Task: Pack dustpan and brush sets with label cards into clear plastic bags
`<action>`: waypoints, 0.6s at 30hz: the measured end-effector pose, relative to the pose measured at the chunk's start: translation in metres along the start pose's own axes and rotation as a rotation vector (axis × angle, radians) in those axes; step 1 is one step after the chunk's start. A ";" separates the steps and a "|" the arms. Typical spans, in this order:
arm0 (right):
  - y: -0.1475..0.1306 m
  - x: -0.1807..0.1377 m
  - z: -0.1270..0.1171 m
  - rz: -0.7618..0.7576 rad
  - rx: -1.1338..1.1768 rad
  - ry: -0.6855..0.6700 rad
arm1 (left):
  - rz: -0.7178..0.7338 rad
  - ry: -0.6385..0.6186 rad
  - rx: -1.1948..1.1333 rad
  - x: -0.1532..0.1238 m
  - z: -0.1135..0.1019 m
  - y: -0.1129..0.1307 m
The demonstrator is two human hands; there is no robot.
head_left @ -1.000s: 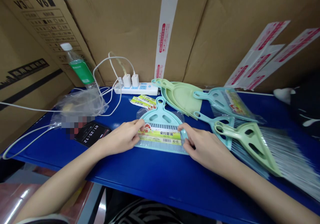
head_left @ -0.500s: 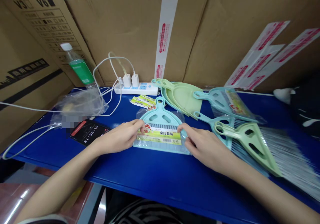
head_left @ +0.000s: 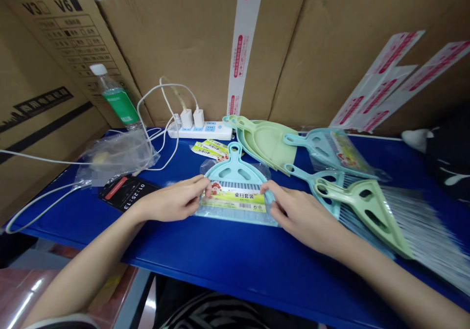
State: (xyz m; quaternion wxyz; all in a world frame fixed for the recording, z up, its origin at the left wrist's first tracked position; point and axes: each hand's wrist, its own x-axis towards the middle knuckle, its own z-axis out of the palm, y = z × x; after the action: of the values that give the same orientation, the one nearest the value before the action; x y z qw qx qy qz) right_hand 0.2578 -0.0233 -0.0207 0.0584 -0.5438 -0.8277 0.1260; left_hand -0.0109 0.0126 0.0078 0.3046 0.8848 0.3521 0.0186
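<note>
- On the blue table (head_left: 235, 260), a bagged light-blue dustpan set (head_left: 236, 184) is laid.
- Its left edge is pinched by the left hand (head_left: 176, 200).
- Its right edge is grasped by the right hand (head_left: 295, 212).

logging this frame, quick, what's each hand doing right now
Left hand: closed, holding the label by its left end.
Right hand: closed, holding the label's right end.

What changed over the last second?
The left hand shifted slightly left at the edge of the wrapped dustpan between the hands; the phone timer went from 01:25:12 to 01:25:13. Neither hand let go. The right hand, bottle and power strip stayed about put.
</note>
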 end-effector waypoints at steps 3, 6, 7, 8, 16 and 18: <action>-0.002 0.000 -0.002 0.012 -0.033 -0.019 | -0.001 -0.006 -0.025 -0.001 -0.001 -0.001; -0.003 0.001 -0.003 0.025 -0.059 -0.036 | -0.003 -0.017 -0.059 -0.003 -0.002 -0.002; -0.003 0.000 -0.003 0.028 -0.066 -0.040 | -0.008 -0.025 -0.068 -0.003 -0.002 -0.002; -0.003 0.000 -0.003 0.031 -0.071 -0.044 | -0.014 -0.035 -0.078 -0.004 -0.002 -0.002; -0.001 0.000 0.000 0.006 -0.098 -0.003 | 0.007 -0.073 -0.099 -0.004 -0.005 -0.003; -0.001 -0.001 0.000 -0.005 -0.094 0.015 | 0.014 -0.078 -0.107 -0.004 -0.005 -0.004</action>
State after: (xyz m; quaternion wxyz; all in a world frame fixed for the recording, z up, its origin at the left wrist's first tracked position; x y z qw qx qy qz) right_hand 0.2571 -0.0244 -0.0207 0.0393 -0.5449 -0.8335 0.0829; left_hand -0.0176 0.0156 0.0105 0.3647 0.8699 0.3321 0.0049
